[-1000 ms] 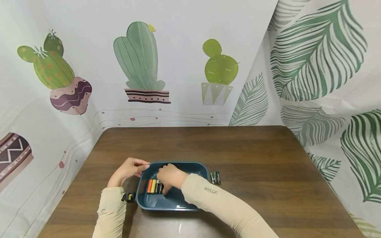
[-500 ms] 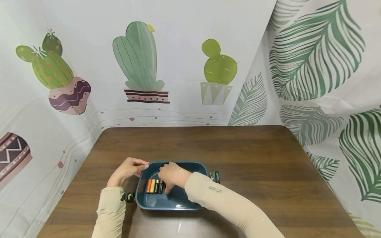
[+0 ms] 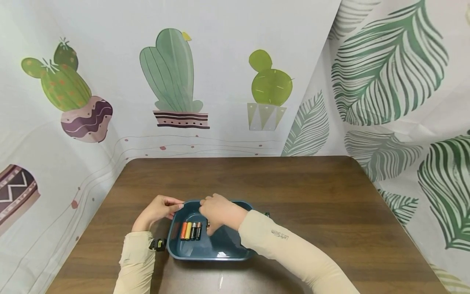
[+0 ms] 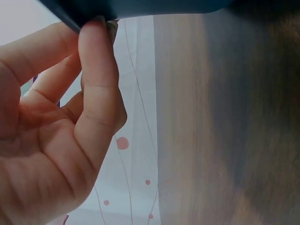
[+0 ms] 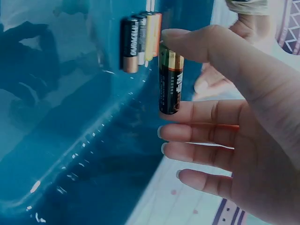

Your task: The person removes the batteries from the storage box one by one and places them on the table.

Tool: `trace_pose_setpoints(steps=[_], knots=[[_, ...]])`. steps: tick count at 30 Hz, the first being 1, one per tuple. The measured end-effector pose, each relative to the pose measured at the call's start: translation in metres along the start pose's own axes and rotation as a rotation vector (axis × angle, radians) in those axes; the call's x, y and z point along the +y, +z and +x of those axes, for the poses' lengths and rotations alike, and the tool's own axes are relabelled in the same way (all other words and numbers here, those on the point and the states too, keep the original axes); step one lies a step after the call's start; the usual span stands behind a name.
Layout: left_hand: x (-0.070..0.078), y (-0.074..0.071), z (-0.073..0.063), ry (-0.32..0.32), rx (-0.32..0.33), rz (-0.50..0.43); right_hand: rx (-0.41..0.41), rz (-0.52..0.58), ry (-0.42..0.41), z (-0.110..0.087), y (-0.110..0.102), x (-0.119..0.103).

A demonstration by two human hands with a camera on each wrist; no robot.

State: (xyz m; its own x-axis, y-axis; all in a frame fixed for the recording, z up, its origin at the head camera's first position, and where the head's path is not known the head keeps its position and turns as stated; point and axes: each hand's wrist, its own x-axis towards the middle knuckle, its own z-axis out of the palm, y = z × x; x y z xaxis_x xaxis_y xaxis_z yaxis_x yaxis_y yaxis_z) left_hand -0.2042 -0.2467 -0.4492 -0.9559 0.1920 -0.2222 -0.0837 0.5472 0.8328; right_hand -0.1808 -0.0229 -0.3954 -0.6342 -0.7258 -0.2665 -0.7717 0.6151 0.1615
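Note:
My left hand [image 3: 158,210] pinches the far left corner of a blue plastic tray [image 3: 209,259], thumb and fingers on its rim [image 4: 117,9]. Over the tray, my right hand [image 3: 222,211] holds a black battery with a gold and green end [image 5: 171,86] between thumb and index finger; its other fingers are stretched out. On the tray floor, left of that hand, several batteries lie side by side: an orange one [image 3: 184,231], a yellow one [image 3: 188,231], a black and silver one [image 3: 193,231] and a Duracell with a copper end [image 5: 130,44].
Just right of the tray, small green and black batteries [image 3: 267,214] are mostly hidden by the right sleeve [image 3: 282,239]. The brown wooden table [image 3: 312,192] extends to a patterned cloth backdrop [image 3: 227,81].
My right hand has drawn away from the battery row, to the right and toward the far rim, carrying the black battery. The sleeve now covers most of the batteries outside. My left hand stays put.

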Motion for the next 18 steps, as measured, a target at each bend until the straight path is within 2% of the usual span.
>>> trace_pose_setpoints(steps=[18], knots=[[-0.001,0.001,-0.001,0.005,0.022,0.005,0.12,0.147,0.038,-0.036,0.001,0.041]])
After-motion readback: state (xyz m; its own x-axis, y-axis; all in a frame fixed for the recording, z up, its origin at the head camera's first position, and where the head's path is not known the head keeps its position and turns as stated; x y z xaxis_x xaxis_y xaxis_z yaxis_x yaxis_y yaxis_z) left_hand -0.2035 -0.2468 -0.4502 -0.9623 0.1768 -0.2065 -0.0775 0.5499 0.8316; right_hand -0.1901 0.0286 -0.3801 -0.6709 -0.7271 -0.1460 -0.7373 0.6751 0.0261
